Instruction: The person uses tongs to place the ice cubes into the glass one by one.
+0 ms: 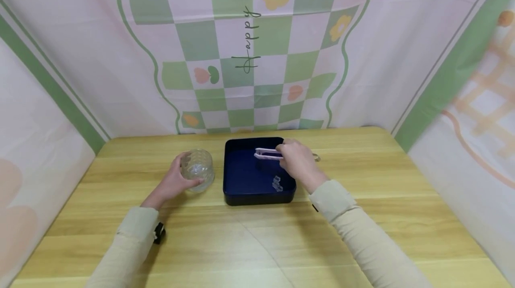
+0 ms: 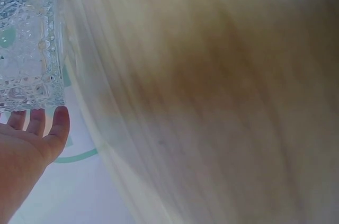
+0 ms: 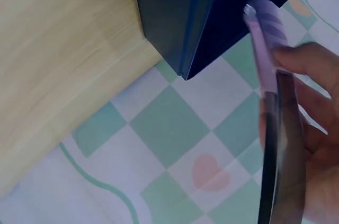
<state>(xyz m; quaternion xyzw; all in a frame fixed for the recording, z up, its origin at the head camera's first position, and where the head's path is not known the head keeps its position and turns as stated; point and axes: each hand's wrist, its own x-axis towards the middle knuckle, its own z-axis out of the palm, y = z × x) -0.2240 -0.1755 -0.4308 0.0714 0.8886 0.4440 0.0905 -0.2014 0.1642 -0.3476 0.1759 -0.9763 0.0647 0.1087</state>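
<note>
My left hand (image 1: 177, 180) grips a clear patterned glass (image 1: 198, 167) standing on the table, thumb on the near side and fingers behind. In the left wrist view the glass (image 2: 29, 49) shows its embossed wall, with fingertips (image 2: 61, 121) against it. My right hand (image 1: 297, 163) holds pink-tipped tongs (image 1: 268, 154) above a dark blue square tray (image 1: 259, 199). The tong ends point left over the tray; in the right wrist view a small clear glint shows at the tips of the tongs (image 3: 262, 33). Several clear, ice-like pieces (image 1: 277, 184) lie in the tray's near right corner.
The tray stands right of the glass on a light wooden table (image 1: 225, 243). A patterned curtain (image 1: 233, 37) hangs behind the table's far edge, with more cloth on both sides. A black band (image 1: 159, 233) shows at the left wrist.
</note>
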